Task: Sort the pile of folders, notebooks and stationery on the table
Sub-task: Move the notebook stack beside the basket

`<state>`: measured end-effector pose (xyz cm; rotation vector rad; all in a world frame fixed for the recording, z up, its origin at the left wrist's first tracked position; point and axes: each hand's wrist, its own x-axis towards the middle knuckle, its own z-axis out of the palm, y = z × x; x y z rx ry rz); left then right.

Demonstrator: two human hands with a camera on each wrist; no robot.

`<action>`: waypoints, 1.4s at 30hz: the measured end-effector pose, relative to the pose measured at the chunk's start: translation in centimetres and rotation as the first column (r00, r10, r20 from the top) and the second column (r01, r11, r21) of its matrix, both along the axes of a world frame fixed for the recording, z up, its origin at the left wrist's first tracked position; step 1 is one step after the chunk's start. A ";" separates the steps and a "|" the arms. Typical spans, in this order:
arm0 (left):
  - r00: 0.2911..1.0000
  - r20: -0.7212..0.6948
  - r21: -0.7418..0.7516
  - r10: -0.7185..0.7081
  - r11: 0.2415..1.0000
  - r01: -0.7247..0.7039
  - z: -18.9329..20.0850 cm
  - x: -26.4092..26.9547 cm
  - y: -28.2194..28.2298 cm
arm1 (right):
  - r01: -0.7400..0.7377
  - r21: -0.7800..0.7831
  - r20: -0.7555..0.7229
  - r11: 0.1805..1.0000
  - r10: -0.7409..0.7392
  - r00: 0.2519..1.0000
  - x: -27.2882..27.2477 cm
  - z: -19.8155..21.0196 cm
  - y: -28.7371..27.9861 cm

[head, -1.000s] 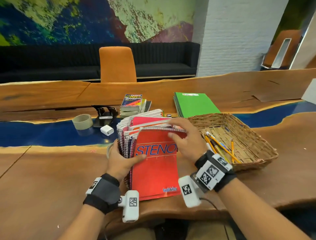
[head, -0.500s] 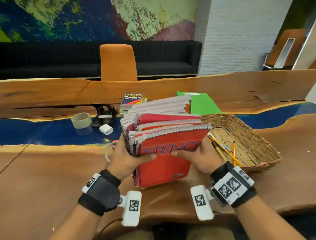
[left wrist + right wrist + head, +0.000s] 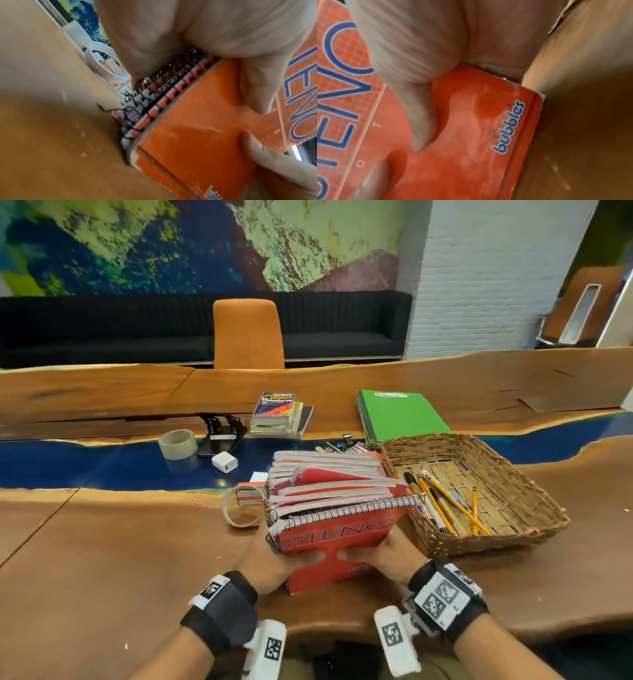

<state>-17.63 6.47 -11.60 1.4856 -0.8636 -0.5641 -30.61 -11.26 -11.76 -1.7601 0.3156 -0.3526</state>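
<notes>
Wood and blue resin are making up the long table (image 3: 102, 559) where the sorting is happening, with categories already taking shape: green folders (image 3: 402, 417) are lying flat at the far right, books (image 3: 279, 417) are sitting stacked at the far middle, and a wicker basket (image 3: 534, 529) at the right is collecting pencils (image 3: 455, 508). Near the front edge, the stack of notebooks (image 3: 329, 494) is standing tilted on its lower edge, probably for squaring up. The left hand (image 3: 270, 563) and right hand (image 3: 390, 556) are clamping it from either side, thumbs curled over the red steno cover (image 3: 471, 135), fingers hidden behind. A tape roll (image 3: 241, 510) is resting just left of the stack.
</notes>
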 end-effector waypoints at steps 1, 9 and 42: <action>1.000 -0.009 0.010 -0.012 1.000 0.012 0.0 -0.1 0.0 | 0.000 0.011 -0.014 1.000 0.001 1.000 0.0 0.0 -0.1; 0.999 -0.048 -0.062 -0.015 0.998 0.012 1.2 2.6 0.0 | 0.068 0.111 0.157 0.991 -0.085 0.984 0.5 3.0 -1.4; 0.995 0.095 -0.143 0.020 0.990 -0.006 2.3 2.4 -1.0 | -0.231 -0.963 -0.241 0.141 -0.061 0.969 2.8 14.9 5.3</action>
